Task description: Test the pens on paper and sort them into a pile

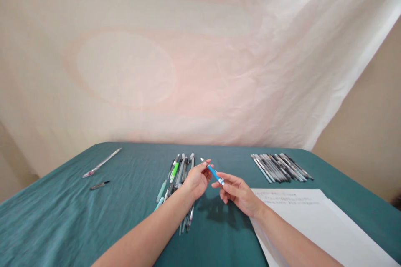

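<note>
A blue pen [213,171] with a white tip is held up over the table between my two hands, tilted with its tip toward the upper left. My left hand [198,179] grips it near the tip, the fingers closed around that end. At the other end, my right hand [237,192] pinches the pen between thumb and fingers. Below and left of my left hand lies a loose pile of pens [180,171], among them a bright green pen [174,172]; my left forearm hides part of the pile.
A row of pens [278,167] lies side by side at the right. Nearer me are white paper sheets [300,221] with handwriting at the top, partly under my right forearm. At the left lie a long slim pen-like item [102,162] and a short dark pen-like piece [99,185].
</note>
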Motion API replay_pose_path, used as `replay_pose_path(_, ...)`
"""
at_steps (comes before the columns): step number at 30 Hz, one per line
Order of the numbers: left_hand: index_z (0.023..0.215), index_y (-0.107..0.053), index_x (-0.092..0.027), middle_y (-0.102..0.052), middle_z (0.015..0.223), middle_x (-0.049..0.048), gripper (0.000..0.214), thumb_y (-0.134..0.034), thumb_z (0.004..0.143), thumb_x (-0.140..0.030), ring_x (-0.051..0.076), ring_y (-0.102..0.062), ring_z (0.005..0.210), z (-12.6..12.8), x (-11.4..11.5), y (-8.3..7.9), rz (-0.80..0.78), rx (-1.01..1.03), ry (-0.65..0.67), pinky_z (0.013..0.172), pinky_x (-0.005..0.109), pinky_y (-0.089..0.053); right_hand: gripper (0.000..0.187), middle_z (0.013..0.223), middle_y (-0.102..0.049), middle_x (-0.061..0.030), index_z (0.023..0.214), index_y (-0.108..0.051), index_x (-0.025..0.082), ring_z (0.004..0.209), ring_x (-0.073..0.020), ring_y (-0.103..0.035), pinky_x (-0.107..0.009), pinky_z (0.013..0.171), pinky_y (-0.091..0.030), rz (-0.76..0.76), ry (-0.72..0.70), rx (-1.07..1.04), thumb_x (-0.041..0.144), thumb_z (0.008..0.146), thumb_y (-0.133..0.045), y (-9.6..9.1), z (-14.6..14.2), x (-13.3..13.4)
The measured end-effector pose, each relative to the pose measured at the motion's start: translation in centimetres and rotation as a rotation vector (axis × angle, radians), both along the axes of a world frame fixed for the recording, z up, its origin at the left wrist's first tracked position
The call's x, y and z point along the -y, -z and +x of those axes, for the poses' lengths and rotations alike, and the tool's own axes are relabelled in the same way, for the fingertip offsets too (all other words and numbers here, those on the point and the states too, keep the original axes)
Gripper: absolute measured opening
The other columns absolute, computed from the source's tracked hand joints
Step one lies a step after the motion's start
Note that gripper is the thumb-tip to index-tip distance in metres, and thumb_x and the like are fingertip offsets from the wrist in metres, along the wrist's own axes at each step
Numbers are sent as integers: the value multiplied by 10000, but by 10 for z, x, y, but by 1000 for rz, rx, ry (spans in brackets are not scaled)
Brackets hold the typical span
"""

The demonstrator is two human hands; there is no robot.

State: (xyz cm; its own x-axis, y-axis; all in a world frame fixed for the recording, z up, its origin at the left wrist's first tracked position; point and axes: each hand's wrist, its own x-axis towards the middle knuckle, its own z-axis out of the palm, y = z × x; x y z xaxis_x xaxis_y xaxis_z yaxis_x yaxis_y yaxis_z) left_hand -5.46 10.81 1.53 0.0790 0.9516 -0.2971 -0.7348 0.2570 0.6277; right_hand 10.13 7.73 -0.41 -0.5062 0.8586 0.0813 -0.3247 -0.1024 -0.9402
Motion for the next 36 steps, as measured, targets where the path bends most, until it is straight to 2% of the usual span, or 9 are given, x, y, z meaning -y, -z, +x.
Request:
replay_pose_path(9, 854, -574, -108, -596, 669, 52, 126, -450, 832, -113, 98, -578, 579, 3, 2, 3, -40, 23, -11, 539, 190, -461, 304, 758, -684, -60, 950, -641, 191, 599, -103, -559, -212, 513, -416, -37, 78, 11, 326, 680, -680, 6, -1, -1)
replay_pose_path(15, 826, -576, -98, -598, 665, 47, 141, -437, 843, -116, 79, -566, 557, 0, 3, 1, -18, 64, 77, 551, 174, -463, 405, 934, -644, -69, 1070, -578, 232, 641, -118, -557, -223, 496, -437, 24, 48, -35, 321, 685, -670, -3, -3, 0)
replay_pose_path(19, 811, -584, -96, -598, 662, 39, 112, -478, 826, -130, 84, -569, 575, 7, 12, -3, 44, 78, 192, 604, 190, -469, 625, 1099, -571, -54, 1214, -468, 293, 848, -176, -558, -261, 599, -485, 225, 169, 37, 301, 638, -710, -9, -4, 3)
replay_pose_path(21, 797, -589, -107, -610, 693, 38, 67, -538, 794, -150, 94, -581, 622, 13, 17, -4, 78, 47, 200, 642, 199, -465, 537, 1101, -564, -46, 1175, -514, 288, 900, -186, -546, -283, 682, -486, 374, 288, 141, 313, 667, -686, -11, -4, 4)
replay_pose_path(23, 786, -591, -118, -614, 710, 33, 72, -585, 764, -186, 97, -581, 647, 19, 22, -5, 104, -15, 210, 646, 200, -453, 369, 994, -590, -45, 1096, -582, 270, 780, -159, -564, -274, 641, -485, 475, 392, 250, 347, 737, -611, -13, -2, 3)
replay_pose_path(26, 858, -600, -131, -621, 757, 37, 196, -561, 779, -306, 112, -579, 693, 27, 31, -6, 162, -200, 271, 634, 211, -435, 300, 770, -580, -29, 1009, -624, 229, 543, -110, -519, -247, 479, -452, 473, 523, 291, 409, 807, -493, -23, 8, -5)
replay_pose_path(28, 919, -603, -133, -629, 807, 55, 299, -489, 808, -387, 136, -578, 738, 33, 41, -8, 291, -452, 350, 653, 237, -431, 329, 724, -573, -21, 997, -612, 207, 526, -113, -520, -244, 449, -444, 408, 619, 249, 438, 812, -469, -32, 20, -13)
replay_pose_path(32, 966, -615, -163, -620, 985, 72, 320, -429, 835, -387, 193, -545, 924, 46, 72, -13, 838, -1081, 559, 836, 310, -393, 274, 643, -558, 13, 861, -591, 186, 486, -92, -494, -207, 417, -398, 324, 812, 230, 412, 708, -617, -45, 51, -27)
replay_pose_path(36, 1194, -484, -179, -443, 1296, 80, 407, -375, 860, -384, 225, -364, 1201, 54, 99, -9, 1199, -1438, 633, 1020, 366, -229, 274, 461, -412, 93, 729, -504, 199, 345, -43, -327, -173, 332, -241, 167, 894, 194, 399, 647, -674, -32, 79, -20)
